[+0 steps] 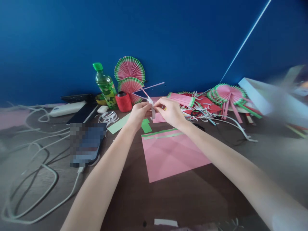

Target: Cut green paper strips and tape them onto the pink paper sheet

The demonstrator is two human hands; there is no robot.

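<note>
White cable (31, 222) loops over the left part of the dark table (125, 199), one end plugged into a phone (92, 142) (its screen is partly pixelated). Behind the phone, toward the far edge, lie a white device (67, 109) and a dark flat slab (80, 115). Next comes a green-capped bottle (107, 91), with a coil of white paper (109, 117) nearer the front and a red spool (123, 102) just to the right. Two pleated pink fans with green rims (130, 69) stand behind the spool, near the blue wall (180, 41). Pale green paper (119, 124) and a bright green piece (146, 126) lie near the left hand (138, 114), whose thumb and fingers pinch a narrow white strip (153, 114). That strip is held above the middle of the table, toward the far edge. From the other side, the right hand (170, 110) pinches it too, thumb against forefinger, the fingertips of both hands close together. Below the right wrist lies a pink sheet (173, 157), green along its far edge. Farther right, white cuttings (204, 113) heap up beside red paper (213, 105), then more pleated fans (227, 93), and a white box (262, 96) tilts by the far right corner, blurred at its outer end.
</note>
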